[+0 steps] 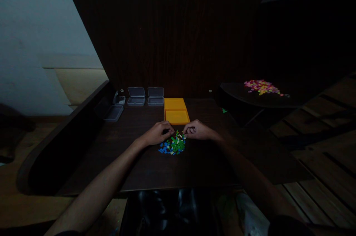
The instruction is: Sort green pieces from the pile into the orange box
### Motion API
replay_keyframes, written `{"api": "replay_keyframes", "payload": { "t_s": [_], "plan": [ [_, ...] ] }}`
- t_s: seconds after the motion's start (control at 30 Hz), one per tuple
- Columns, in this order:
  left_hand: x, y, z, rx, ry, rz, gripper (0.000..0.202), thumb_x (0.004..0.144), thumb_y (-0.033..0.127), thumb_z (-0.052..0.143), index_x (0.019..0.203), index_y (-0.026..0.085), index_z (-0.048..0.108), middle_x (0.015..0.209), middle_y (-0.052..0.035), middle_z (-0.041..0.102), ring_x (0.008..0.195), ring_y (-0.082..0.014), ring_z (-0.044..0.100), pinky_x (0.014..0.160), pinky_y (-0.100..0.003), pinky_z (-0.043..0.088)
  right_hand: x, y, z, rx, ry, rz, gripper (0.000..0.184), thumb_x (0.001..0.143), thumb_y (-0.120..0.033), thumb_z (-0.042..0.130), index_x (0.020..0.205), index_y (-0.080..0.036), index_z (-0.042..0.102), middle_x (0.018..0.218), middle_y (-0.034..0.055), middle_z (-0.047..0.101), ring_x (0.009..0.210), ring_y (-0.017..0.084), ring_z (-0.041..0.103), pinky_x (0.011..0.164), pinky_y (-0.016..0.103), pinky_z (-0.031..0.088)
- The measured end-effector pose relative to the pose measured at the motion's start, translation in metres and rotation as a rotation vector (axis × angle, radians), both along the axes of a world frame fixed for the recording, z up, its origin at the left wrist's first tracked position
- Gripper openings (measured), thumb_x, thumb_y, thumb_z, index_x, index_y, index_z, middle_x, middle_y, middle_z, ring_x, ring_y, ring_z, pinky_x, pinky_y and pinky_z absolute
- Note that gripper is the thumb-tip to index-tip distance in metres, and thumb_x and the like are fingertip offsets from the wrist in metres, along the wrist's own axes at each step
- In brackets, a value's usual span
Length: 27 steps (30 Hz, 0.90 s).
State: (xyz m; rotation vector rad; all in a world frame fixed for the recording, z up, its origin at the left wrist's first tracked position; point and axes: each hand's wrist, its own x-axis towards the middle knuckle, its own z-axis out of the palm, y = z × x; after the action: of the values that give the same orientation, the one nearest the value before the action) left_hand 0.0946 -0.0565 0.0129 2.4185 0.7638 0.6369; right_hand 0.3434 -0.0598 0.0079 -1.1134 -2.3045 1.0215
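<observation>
A small heap of tiny blue, green and pale toy bricks (175,145) lies on the dark desk between my hands. My left hand (159,133) rests at the heap's upper left edge, its fingers curled and its thumb and fingertip brought together. At the upper right edge is my right hand (198,131), also closed, with the fingertips just beside a few pale and blue pieces. Whether either pinch holds a brick is too small and dark to make out. Just beyond the hands, an open yellow case (177,116) lies with its lid folded back.
Two clear plastic boxes, one left (136,97) and one right (155,97), stand open along the back panel. Another clear box (113,113) lies by the left side board. A pile of pink and yellow pieces (261,87) covers part of the right-hand shelf (236,93).
</observation>
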Motion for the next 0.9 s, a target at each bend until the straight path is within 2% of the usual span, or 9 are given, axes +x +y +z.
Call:
{"api": "replay_keyframes", "payload": {
  "t_s": [0.4,0.67,0.8,0.9],
  "plan": [
    [0.007,-0.005,0.005,-0.171,-0.199,0.147,0.027,0.091,0.038,0.051,0.089,0.014,0.064,0.086,-0.0041,0.068,0.081,-0.0159,0.062,0.076,-0.026,0.046,0.0,0.0,0.001,-0.051,-0.025,-0.024,0.023,0.076,-0.033,0.063,0.081,-0.012,0.071,0.059,-0.0014,0.057,0.053,0.008,0.046,0.05,0.02,0.035],
    [0.006,0.004,-0.005,-0.233,-0.314,0.254,0.032,0.089,0.044,0.051,0.084,0.015,0.061,0.072,-0.0006,0.063,0.069,-0.0133,0.057,0.067,-0.024,0.043,0.0,-0.002,0.003,-0.072,0.01,-0.035,0.023,0.08,-0.034,0.059,0.083,-0.013,0.065,0.058,-0.0008,0.061,0.052,0.01,0.051,0.05,0.02,0.037],
    [0.003,0.013,-0.012,-0.197,-0.367,0.334,0.032,0.089,0.045,0.052,0.086,0.015,0.063,0.069,0.0004,0.06,0.065,-0.0123,0.053,0.063,-0.023,0.04,0.002,0.0,0.008,-0.035,0.074,-0.124,0.024,0.084,-0.036,0.056,0.085,-0.014,0.062,0.056,-0.0015,0.061,0.051,0.01,0.053,0.052,0.02,0.039],
    [0.001,0.018,-0.016,-0.197,-0.37,0.367,0.034,0.088,0.046,0.052,0.088,0.014,0.065,0.068,0.0005,0.059,0.062,-0.0115,0.05,0.06,-0.023,0.038,0.001,0.01,0.016,0.091,0.036,-0.242,0.024,0.086,-0.035,0.052,0.087,-0.013,0.062,0.054,-0.002,0.059,0.048,0.01,0.052,0.052,0.02,0.037]
  ]
}}
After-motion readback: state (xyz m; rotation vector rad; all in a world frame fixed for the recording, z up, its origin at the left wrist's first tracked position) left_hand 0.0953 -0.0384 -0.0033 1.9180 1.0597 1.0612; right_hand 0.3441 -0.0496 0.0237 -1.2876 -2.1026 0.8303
